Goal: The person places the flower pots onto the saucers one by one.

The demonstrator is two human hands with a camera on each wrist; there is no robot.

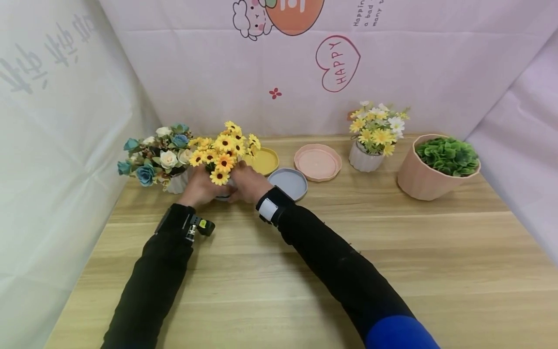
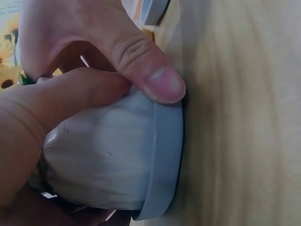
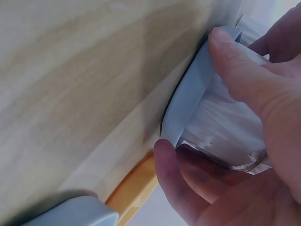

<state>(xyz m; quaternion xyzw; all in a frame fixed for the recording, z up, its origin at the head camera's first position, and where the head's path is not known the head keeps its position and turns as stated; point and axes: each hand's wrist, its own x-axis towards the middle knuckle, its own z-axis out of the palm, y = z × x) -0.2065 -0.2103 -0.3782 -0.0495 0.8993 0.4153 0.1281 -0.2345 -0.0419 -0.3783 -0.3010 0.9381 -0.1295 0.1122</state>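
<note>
Yellow artificial sunflowers [image 1: 224, 150] rise from a white flower pot [image 2: 101, 153], which sits in a shallow grey-blue saucer [image 2: 164, 155] on the table. Curled round the pot, my left hand [image 1: 200, 186] holds it from the left, its thumb lying along the side. From the other side my right hand [image 1: 250, 183] grips the saucer's rim, thumb on the near edge and fingers on the far edge. Its palm lies beside the pot in the right wrist view. The pot's surface looks wrinkled and glossy, like clear film. Flowers and hands hide most of the pot in the head view.
Blue and cream artificial roses [image 1: 167, 159] in a white pot stand close at left. Behind and right lie a yellow saucer [image 1: 268, 162], another grey-blue saucer [image 1: 287, 183] and a pink saucer [image 1: 318, 162]. Further right are potted daisies [image 1: 377, 131] and a pink planter [image 1: 420, 179] with green leaves.
</note>
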